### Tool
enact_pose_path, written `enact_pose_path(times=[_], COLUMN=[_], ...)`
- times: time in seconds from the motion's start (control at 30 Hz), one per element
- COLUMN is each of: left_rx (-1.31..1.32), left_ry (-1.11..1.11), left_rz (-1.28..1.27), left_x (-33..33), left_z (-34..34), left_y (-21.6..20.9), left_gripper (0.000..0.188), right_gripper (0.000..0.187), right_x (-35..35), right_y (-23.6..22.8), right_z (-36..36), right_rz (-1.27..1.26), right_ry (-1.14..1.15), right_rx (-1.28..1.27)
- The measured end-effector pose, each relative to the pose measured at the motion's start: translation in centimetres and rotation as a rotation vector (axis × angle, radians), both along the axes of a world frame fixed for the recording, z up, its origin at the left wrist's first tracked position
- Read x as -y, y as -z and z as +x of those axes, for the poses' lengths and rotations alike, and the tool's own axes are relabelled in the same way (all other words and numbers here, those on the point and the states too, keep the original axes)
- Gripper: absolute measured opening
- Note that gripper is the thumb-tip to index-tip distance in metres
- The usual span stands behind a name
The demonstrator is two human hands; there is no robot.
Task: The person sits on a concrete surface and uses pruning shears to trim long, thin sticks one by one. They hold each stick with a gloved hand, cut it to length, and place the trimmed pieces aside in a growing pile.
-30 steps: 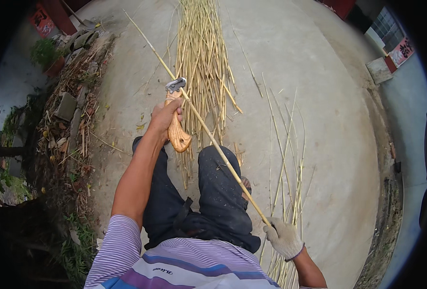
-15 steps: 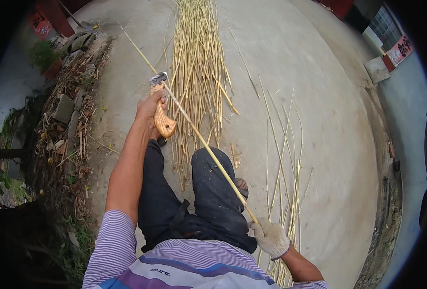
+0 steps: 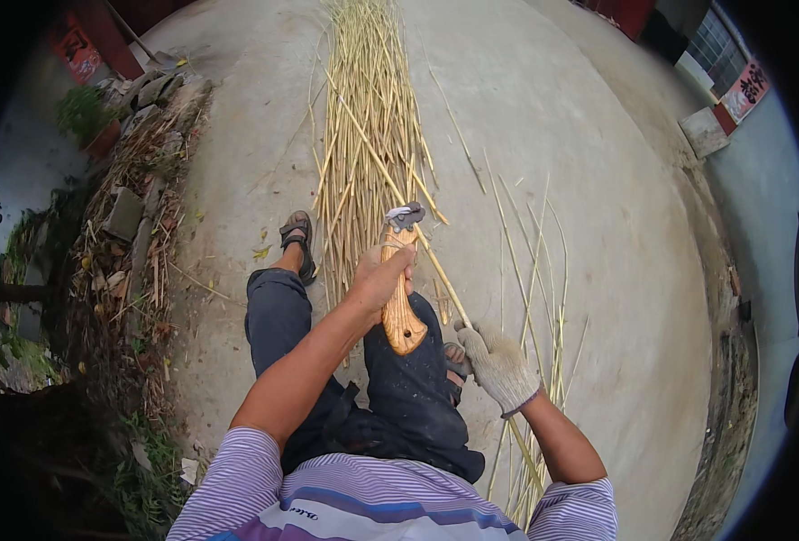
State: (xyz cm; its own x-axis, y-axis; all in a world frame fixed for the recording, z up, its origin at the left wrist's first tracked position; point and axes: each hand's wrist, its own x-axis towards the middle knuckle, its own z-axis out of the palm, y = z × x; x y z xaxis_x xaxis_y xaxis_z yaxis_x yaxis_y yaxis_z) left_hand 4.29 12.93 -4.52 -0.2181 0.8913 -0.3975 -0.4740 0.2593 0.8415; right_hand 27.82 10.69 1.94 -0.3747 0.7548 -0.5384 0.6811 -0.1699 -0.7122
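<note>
In my bare left hand [image 3: 384,281] is a wooden-handled tool [image 3: 403,326], gripped by its curved, light-brown handle. Its grey metal head points away from me, and any blade is too foreshortened to make out. A long, thin yellowish stalk [image 3: 442,272] runs from my right hand up past the tool's head, against or very close to it, with its far end over the pile. Closed around the near part of this stalk is my right hand [image 3: 500,365], in an off-white knitted glove. Whether the stalk carries on behind the glove is hidden.
A long heap of similar stalks [image 3: 363,135] covers the concrete ahead. Thinner greenish stalks [image 3: 557,352] lie to the right, beside my sandalled foot. Along the left run rubble and dry litter [image 3: 124,270], with a potted plant [image 3: 84,113] farther back. A wall [image 3: 769,270] bounds the right.
My left hand with the tool has come nearer and to the right. My right hand has risen forward with the stalk, so tool and glove are closer together. My left foot now shows.
</note>
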Motion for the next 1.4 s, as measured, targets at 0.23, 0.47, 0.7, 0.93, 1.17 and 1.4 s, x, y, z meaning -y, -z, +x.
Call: enact_pose_path(times=[0.23, 0.47, 0.7, 0.93, 1.17, 1.4], left_rx=[0.003, -0.16, -0.036, 0.043, -0.081, -0.091], left_ry=[-0.076, -0.232, 0.07, 0.183, -0.014, 0.115], left_rz=[-0.093, -0.145, -0.095, -0.1, -0.182, -0.09], left_x=[-3.3, -8.0, -3.8, 3.5, -4.2, -4.9], left_z=[-9.3, -21.4, -6.0, 4.9, -9.0, -3.1], left_y=[1.4, 2.4, 2.9, 0.0, 2.5, 0.4], left_gripper=[0.019, 0.014, 0.016, 0.028, 0.022, 0.021], right_gripper=[0.029, 0.028, 0.038, 0.039, 0.032, 0.033], right_x=[10.3, 21.7, 11.7, 2.0, 13.1, 10.8], right_y=[3.9, 1.0, 0.1, 2.4, 3.6, 0.6], right_z=[7.0, 18.4, 9.5, 0.6, 8.4, 7.2], right_rz=[0.466, 0.285, -0.194, 0.052, 0.291, -0.13], right_ry=[-0.252, -0.32, 0.063, 0.061, -0.172, 0.136], right_rx=[0.038, 0.241, 0.044, -0.028, 0.065, 0.006])
